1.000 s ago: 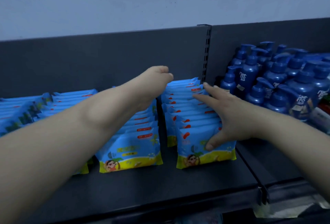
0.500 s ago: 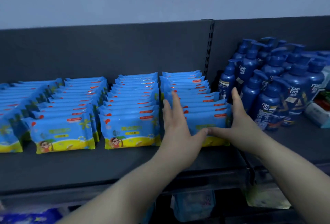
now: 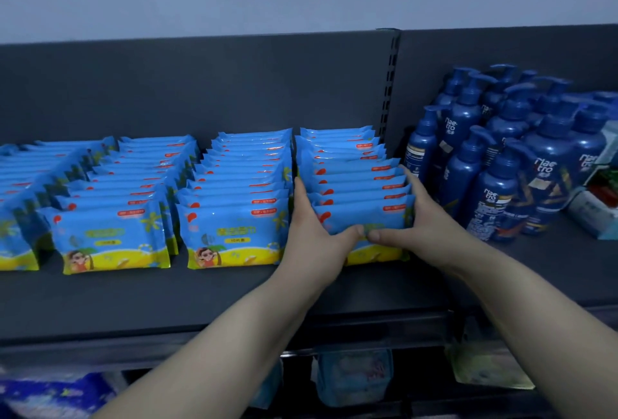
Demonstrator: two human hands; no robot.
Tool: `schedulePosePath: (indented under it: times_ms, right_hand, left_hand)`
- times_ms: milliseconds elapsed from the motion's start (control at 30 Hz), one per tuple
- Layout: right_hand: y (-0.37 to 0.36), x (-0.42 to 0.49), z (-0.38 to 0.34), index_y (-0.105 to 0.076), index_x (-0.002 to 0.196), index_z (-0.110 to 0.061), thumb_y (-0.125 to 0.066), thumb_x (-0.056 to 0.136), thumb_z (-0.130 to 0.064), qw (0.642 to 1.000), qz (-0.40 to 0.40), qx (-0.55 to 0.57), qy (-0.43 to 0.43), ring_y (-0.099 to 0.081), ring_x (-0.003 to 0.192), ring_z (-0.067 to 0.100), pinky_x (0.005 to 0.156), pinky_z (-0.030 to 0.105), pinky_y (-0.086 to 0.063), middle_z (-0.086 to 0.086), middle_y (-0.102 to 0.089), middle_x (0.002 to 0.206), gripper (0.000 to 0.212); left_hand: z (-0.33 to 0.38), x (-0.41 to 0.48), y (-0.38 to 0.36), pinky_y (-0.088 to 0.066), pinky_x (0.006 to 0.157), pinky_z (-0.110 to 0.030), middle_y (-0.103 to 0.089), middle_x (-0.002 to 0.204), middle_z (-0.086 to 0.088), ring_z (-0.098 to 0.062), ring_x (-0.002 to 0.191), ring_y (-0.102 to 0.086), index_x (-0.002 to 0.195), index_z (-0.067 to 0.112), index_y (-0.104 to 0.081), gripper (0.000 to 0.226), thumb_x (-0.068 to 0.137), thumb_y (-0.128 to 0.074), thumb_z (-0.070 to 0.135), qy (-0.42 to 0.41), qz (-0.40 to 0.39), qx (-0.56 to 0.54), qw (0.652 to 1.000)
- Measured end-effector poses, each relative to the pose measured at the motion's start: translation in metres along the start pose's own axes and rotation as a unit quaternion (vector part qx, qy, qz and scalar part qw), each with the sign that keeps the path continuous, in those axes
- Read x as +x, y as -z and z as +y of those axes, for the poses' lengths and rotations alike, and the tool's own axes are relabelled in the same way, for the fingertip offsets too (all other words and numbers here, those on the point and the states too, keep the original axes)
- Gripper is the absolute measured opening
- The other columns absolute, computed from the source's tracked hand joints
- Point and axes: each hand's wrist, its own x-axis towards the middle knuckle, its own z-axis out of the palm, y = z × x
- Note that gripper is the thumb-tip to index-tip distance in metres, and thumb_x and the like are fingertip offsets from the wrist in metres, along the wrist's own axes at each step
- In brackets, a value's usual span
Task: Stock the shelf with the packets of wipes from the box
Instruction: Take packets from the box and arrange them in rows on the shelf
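Blue and yellow packets of wipes stand upright in several rows on the dark grey shelf [image 3: 234, 298]. The rightmost row [image 3: 354, 181] is framed by both hands. My left hand [image 3: 314, 234] lies flat against the row's left side, and my right hand [image 3: 418, 228] presses its right side. Both thumbs meet on the face of the front packet [image 3: 361, 218]. A neighbouring row [image 3: 240, 198] stands just to the left. The box is out of view.
Dark blue pump bottles [image 3: 495, 157] crowd the shelf just right of my right hand. A slotted upright [image 3: 389, 84] divides the back panel. More wipes rows [image 3: 110, 211] fill the left. Packaged goods [image 3: 351, 378] hang below the shelf edge.
My left hand came back from the rear of the shelf to the left side of the right row. Both hands now close in on the front packets, thumbs touching. The view has pulled back.
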Motion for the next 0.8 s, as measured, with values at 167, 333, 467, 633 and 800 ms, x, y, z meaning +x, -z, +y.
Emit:
schedulePosePath:
  times_ms: [167,333,467,633,800]
  right_hand:
    - [0.003,0.003,0.004,-0.04,0.128,-0.034,-0.079,0.056,-0.003,1.0,-0.023,0.012,-0.013,-0.062,0.109,0.007,0.081,0.018,-0.051,-0.011,-0.066,0.114,0.088]
    - [0.01,0.002,0.007,-0.016,0.148,-0.029,-0.088,0.055,-0.006,0.999,-0.047,0.011,-0.024,-0.056,0.118,0.008,0.095,0.027,-0.049,-0.009,-0.056,0.132,0.12]
    - [0.008,0.002,0.009,-0.03,0.142,-0.026,-0.087,0.054,-0.008,0.999,-0.05,-0.008,-0.009,-0.057,0.117,0.012,0.092,0.024,-0.05,-0.007,-0.061,0.126,0.106]
    - [0.008,-0.007,0.004,0.003,0.15,-0.031,-0.086,0.047,-0.029,0.999,-0.013,-0.022,-0.029,-0.049,0.104,-0.022,0.084,0.006,-0.044,-0.036,-0.039,0.122,0.136]
    - [0.003,-0.014,-0.001,0.006,0.149,-0.038,-0.081,0.049,-0.04,0.996,0.043,-0.075,0.003,-0.031,0.1,-0.039,0.095,0.008,-0.034,-0.049,-0.02,0.116,0.133]
  left_hand:
    - [-0.003,0.005,-0.002,-0.054,0.088,-0.027,-0.061,0.124,0.004,-0.007,0.107,-0.063,0.143,0.024,-0.024,0.101,0.063,-0.078,-0.004,0.017,-0.006,-0.062,0.998]
    - [-0.004,0.003,0.0,-0.049,0.098,-0.038,-0.053,0.135,0.005,-0.009,0.116,-0.058,0.149,0.032,-0.008,0.119,0.059,-0.083,0.009,0.032,-0.004,-0.051,0.998]
    - [0.0,0.003,-0.004,-0.052,0.092,-0.031,-0.058,0.129,0.002,-0.007,0.109,-0.061,0.145,0.026,-0.02,0.103,0.067,-0.079,-0.007,0.025,0.006,-0.062,0.998]
    - [0.009,-0.01,-0.002,-0.034,0.112,-0.037,-0.027,0.153,0.01,-0.005,0.134,-0.037,0.146,0.036,0.019,0.129,0.068,-0.083,0.02,0.031,0.005,0.026,0.999]
    - [0.039,-0.035,-0.001,-0.015,0.119,-0.036,0.001,0.159,0.011,-0.004,0.145,-0.001,0.145,0.034,0.021,0.116,0.078,-0.074,0.03,-0.056,0.02,0.163,0.985]
